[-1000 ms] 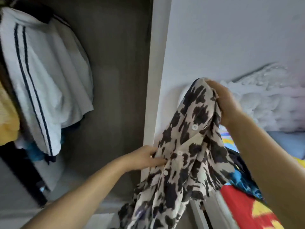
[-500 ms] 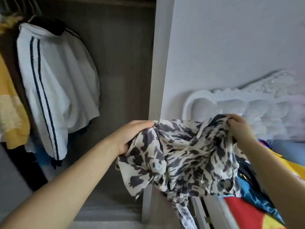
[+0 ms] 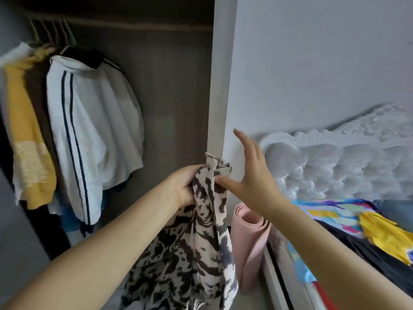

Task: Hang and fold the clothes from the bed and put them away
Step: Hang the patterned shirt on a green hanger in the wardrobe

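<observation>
Fingers of the left hand (image 3: 185,186) clench the bunched top of the patterned shirt (image 3: 196,253), which hangs straight down before the wardrobe's front edge (image 3: 218,108). Right hand (image 3: 254,175) is spread and holds nothing, just right of that bunch, thumb touching it; the hangers (image 3: 53,30) are up and left, nearer the left hand.

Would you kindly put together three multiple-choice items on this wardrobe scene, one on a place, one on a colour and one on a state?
1. Where does the rolled pink mat stand?
A. Between the wardrobe side panel and the bed
B. On the hanging rail
C. On top of the bed

2. What colour are the stripes on the white hanging jacket?
A. Red
B. Dark blue
C. Green

3. How is the patterned shirt held?
A. Both hands grip it
B. Only the right hand grips it
C. The left hand grips it; the right hand is spread open

Answers: 1 A, it stands on end beside the bed frame. 2 B, two dark blue lines run down it. 3 C, the right fingers are straight.
</observation>
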